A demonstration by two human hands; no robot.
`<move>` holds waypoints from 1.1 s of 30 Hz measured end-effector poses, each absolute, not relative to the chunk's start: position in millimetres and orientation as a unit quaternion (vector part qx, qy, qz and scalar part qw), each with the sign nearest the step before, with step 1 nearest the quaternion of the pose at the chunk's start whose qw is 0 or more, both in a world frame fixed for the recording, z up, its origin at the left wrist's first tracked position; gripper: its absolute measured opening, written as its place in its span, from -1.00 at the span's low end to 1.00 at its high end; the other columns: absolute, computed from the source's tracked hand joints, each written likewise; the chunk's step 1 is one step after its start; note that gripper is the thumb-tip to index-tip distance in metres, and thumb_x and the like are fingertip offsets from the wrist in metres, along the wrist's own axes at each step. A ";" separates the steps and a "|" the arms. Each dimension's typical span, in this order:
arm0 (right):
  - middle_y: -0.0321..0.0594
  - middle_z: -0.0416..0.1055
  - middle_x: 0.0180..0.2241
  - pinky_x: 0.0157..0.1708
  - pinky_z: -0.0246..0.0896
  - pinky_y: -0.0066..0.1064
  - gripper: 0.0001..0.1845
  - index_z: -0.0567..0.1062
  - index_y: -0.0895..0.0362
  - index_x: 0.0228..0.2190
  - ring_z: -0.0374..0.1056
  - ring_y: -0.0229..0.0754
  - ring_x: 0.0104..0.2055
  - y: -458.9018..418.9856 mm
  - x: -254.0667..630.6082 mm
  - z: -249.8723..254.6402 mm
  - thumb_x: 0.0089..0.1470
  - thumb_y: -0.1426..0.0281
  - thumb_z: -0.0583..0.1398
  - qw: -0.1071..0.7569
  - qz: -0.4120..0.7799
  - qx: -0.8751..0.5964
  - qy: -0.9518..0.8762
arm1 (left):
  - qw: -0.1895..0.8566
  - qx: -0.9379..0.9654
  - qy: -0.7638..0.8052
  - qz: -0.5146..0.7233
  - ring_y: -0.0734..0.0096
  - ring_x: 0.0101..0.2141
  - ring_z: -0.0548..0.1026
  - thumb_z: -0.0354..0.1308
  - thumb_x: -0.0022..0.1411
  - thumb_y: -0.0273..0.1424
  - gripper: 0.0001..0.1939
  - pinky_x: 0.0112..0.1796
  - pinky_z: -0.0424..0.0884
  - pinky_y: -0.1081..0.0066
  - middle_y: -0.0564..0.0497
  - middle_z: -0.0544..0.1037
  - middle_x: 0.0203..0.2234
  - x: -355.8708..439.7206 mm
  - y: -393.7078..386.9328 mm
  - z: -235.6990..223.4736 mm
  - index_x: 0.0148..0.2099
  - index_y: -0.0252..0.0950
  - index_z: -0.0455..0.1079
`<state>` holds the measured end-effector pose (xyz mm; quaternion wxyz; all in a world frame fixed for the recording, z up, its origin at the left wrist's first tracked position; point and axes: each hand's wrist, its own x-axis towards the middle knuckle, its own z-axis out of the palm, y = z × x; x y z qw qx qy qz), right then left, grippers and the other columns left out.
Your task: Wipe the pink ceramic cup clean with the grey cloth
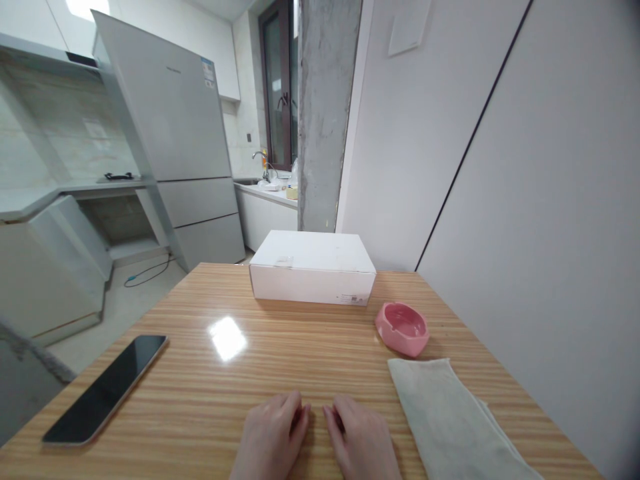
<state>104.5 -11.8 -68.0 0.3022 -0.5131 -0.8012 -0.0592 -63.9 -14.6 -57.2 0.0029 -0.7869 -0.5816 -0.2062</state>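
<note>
Head: cloth (455,420) seemingly beside right grip (364,437).

Looks from 1 camera worn on the head, above the near part of the desk (190,400). Faces forward and down, along the desk to the white box (313,267) at its far end. Sits close to the pale cloth (450,420), well back from the fridge (180,127). Takes in lots at once, from floor (125,310) to ceiling (217,7) on the left.

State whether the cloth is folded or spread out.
Folded, it seems: the cloth shows a second layer's edge along its right side.
</note>
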 end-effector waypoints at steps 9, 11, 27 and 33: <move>-0.33 0.38 -0.63 -0.58 -0.05 -0.42 -0.61 0.28 0.05 -0.55 0.35 -0.24 -0.62 -9.9 103.8 -67.6 0.27 0.37 -0.13 0.296 -0.059 -0.515 -0.802 | -0.020 -0.781 -0.616 -0.104 0.22 -0.40 0.57 -0.08 0.26 -0.52 -0.78 -0.44 0.37 0.38 -0.04 0.59 -0.45 -52.5 -15.0 -49.2 -0.25 -0.25 0.39; -0.33 0.39 -0.63 -0.59 -0.06 -0.42 -0.65 0.29 0.05 -0.56 0.35 -0.23 -0.62 -10.2 104.2 -68.6 0.23 0.42 -0.09 0.289 -0.050 -0.518 -0.804 | -0.041 -0.778 -0.624 -0.067 0.16 -0.39 0.57 -0.11 0.25 -0.55 -0.74 -0.42 0.38 0.33 -0.07 0.58 -0.44 -45.0 -12.8 -35.1 -0.18 -0.29 0.40; -0.28 0.50 -0.61 -0.60 -0.14 -0.40 -0.85 0.43 0.09 -0.54 0.41 -0.18 -0.61 -13.5 105.5 -65.8 -0.01 0.53 0.15 0.227 -0.059 -0.549 -0.802 | -0.405 -0.733 -0.384 -0.388 -0.09 0.17 0.14 0.48 -0.44 -0.14 0.26 0.14 0.09 0.09 -0.39 0.16 0.17 109.2 132.8 -25.4 0.27 -0.45 -0.02; -0.28 0.50 -0.57 -0.57 -0.13 -0.40 -0.85 0.42 0.09 -0.53 0.41 -0.19 -0.57 -13.5 107.8 -70.1 0.01 0.53 0.13 0.244 -0.038 -0.543 -0.803 | -0.392 -0.734 -0.385 -0.399 0.11 -0.05 0.41 0.46 -0.36 -0.22 -0.14 -0.05 0.31 0.23 -0.15 0.45 -0.06 107.1 128.3 -18.7 0.04 -0.28 0.26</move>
